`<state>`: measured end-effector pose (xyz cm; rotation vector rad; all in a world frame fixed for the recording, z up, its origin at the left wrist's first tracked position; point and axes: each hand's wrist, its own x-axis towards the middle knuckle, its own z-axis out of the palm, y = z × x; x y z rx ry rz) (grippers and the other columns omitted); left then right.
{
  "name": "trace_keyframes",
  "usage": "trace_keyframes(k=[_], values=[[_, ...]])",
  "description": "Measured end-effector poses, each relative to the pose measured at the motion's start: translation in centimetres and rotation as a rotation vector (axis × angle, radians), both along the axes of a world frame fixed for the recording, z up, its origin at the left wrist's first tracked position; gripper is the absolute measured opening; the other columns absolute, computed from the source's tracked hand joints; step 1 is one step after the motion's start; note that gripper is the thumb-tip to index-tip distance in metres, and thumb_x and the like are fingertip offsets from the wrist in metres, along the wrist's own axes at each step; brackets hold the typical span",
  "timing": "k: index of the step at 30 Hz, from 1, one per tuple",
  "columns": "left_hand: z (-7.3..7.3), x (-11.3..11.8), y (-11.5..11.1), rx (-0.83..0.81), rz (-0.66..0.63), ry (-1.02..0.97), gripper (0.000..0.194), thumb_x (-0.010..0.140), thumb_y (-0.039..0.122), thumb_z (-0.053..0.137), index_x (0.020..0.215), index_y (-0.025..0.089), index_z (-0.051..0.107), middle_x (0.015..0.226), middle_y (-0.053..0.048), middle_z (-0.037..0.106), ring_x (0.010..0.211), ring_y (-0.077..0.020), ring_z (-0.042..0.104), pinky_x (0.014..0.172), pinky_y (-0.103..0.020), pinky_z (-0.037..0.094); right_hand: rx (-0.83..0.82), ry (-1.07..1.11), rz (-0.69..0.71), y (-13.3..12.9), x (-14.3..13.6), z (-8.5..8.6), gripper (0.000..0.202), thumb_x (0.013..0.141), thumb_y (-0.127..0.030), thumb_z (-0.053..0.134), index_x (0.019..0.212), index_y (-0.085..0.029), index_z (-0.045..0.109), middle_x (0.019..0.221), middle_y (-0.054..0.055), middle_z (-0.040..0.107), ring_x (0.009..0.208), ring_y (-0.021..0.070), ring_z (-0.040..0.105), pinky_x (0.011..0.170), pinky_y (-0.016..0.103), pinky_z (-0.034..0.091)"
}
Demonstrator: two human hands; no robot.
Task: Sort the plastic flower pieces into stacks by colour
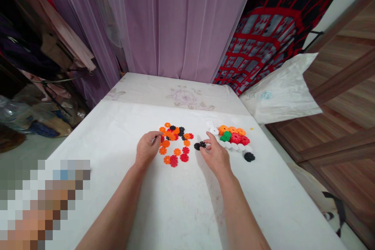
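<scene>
My left hand [147, 147] is closed in a pinch at the left edge of a group of notched plastic building discs; whatever its fingertips hold is hidden. The group has orange discs [163, 150], red discs [174, 160] and black discs [181, 130], some joined or overlapping, in a rough ring. Right of this ring, my right hand [216, 155] has its thumb and fingers on a pair of overlapping black discs [197, 146], index finger raised. Beyond it lie rows of orange discs [231, 129], red discs [238, 138] and white discs [234, 146], plus a green disc cluster [225, 136].
A black disc stack [249, 157] lies at the right end of the rows. White cloth [181, 211] covers the table. A white plastic bag [284, 93] hangs by the right edge, near a wooden door [345, 86]. A purple curtain [181, 23] hangs behind.
</scene>
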<state>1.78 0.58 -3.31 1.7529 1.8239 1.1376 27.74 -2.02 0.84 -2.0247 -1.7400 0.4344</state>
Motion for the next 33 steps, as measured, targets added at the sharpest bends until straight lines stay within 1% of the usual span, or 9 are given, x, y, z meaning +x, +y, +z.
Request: trace_keyframes(k=[4, 9, 17, 20, 23, 25, 30, 31, 33], values=[[0.2, -0.1, -0.2, -0.002, 0.005, 0.006, 0.028, 0.082, 0.033, 0.046, 0.09, 0.025, 0.072, 0.097, -0.002, 0.076, 0.092, -0.0199, 0.068, 0.091, -0.034, 0.052, -0.028, -0.045, 0.02, 0.1, -0.4, 0.2, 0.058, 0.081, -0.027, 0.059, 0.137, -0.029, 0.046, 0.114, -0.002, 0.071, 0.088, 0.0153, 0.067, 0.078, 0.029, 0.048], [0.4, -0.1, -0.2, -0.004, -0.005, 0.008, 0.029, 0.081, 0.034, 0.046, 0.09, 0.026, 0.072, 0.095, -0.002, 0.076, 0.092, -0.0203, 0.068, 0.091, -0.034, 0.052, -0.027, -0.105, 0.06, 0.1, -0.8, 0.0, 0.058, 0.082, -0.024, 0.057, 0.138, -0.028, 0.045, 0.114, -0.002, 0.071, 0.092, 0.0169, 0.066, 0.081, 0.03, 0.047], [0.6, 0.0, -0.3, -0.016, -0.003, 0.001, 0.029, 0.082, 0.033, 0.046, 0.091, 0.025, 0.072, 0.095, -0.003, 0.076, 0.092, -0.0202, 0.069, 0.09, -0.034, 0.052, -0.071, -0.144, 0.082, 0.1, -1.2, 0.2, 0.058, 0.082, -0.024, 0.057, 0.139, -0.028, 0.045, 0.115, -0.001, 0.071, 0.095, 0.0178, 0.066, 0.079, 0.03, 0.047], [0.6, 0.0, -0.3, -0.02, 0.0, 0.009, 0.028, 0.082, 0.033, 0.046, 0.09, 0.025, 0.072, 0.094, -0.003, 0.076, 0.092, -0.0201, 0.069, 0.09, -0.034, 0.052, -0.059, -0.134, 0.086, 0.1, -1.1, 0.1, 0.058, 0.082, -0.024, 0.058, 0.138, -0.028, 0.046, 0.119, -0.001, 0.07, 0.097, 0.0177, 0.066, 0.082, 0.03, 0.048], [0.6, 0.0, -0.2, -0.017, 0.002, 0.019, 0.028, 0.081, 0.032, 0.046, 0.089, 0.025, 0.072, 0.095, -0.003, 0.076, 0.092, -0.0204, 0.069, 0.09, -0.034, 0.052, -0.009, -0.135, 0.109, 0.5, -1.1, 0.3, 0.056, 0.084, -0.024, 0.057, 0.138, -0.027, 0.046, 0.12, 0.0, 0.07, 0.103, 0.0185, 0.063, 0.086, 0.031, 0.047], [0.5, 0.0, -0.2, -0.011, 0.003, 0.017, 0.028, 0.081, 0.032, 0.047, 0.09, 0.025, 0.072, 0.095, -0.002, 0.076, 0.092, -0.0203, 0.069, 0.089, -0.033, 0.053, 0.032, -0.146, 0.163, 1.1, -1.5, 0.5, 0.054, 0.085, -0.021, 0.054, 0.139, -0.026, 0.047, 0.118, 0.001, 0.071, 0.109, 0.0189, 0.06, 0.091, 0.032, 0.046], [0.5, 0.0, -0.3, -0.01, 0.008, 0.005, 0.026, 0.082, 0.031, 0.048, 0.091, 0.026, 0.072, 0.096, -0.001, 0.076, 0.092, -0.0199, 0.069, 0.09, -0.033, 0.053, 0.06, -0.18, 0.426, 3.1, -3.3, 1.0, 0.052, 0.089, -0.013, 0.046, 0.14, -0.025, 0.047, 0.118, 0.002, 0.072, 0.122, 0.0185, 0.052, 0.1, 0.034, 0.04], [0.5, 0.0, -0.3, -0.01, 0.009, 0.003, 0.026, 0.082, 0.032, 0.048, 0.091, 0.026, 0.072, 0.096, -0.001, 0.076, 0.091, -0.0198, 0.069, 0.09, -0.033, 0.053, 0.054, -0.191, 0.455, 3.5, -3.6, 1.0, 0.053, 0.09, -0.012, 0.045, 0.141, -0.024, 0.047, 0.119, 0.003, 0.072, 0.124, 0.0186, 0.051, 0.1, 0.034, 0.039], [0.6, 0.0, -0.3, -0.009, 0.008, 0.003, 0.027, 0.082, 0.032, 0.048, 0.091, 0.026, 0.072, 0.096, -0.002, 0.076, 0.092, -0.02, 0.069, 0.091, -0.034, 0.053, 0.035, -0.218, 0.468, 3.9, -3.8, 0.8, 0.053, 0.09, -0.011, 0.043, 0.141, -0.024, 0.046, 0.12, 0.003, 0.071, 0.125, 0.0195, 0.049, 0.099, 0.036, 0.038]])
